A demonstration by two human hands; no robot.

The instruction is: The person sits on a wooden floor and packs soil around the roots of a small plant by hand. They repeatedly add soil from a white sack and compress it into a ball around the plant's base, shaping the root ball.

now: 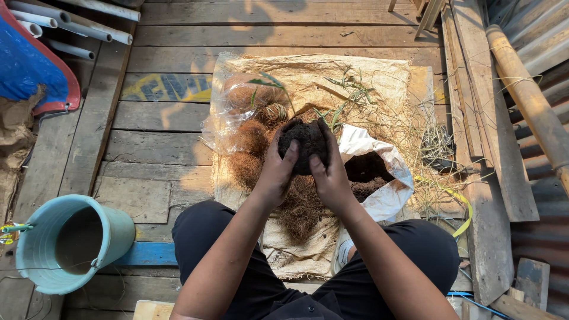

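Ball of dark soil cupped and pressed between left hand and right hand, fingers wrapped round to keep it compact, above coconut fibre and open white soil sack on burlap.

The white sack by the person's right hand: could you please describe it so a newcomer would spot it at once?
Start at the burlap sheet spread on the plank floor, littered with brown coconut fibre. On its right side, beside the right hand, lies the white sack. It is the only white thing there, its mouth rolled open on dark soil.
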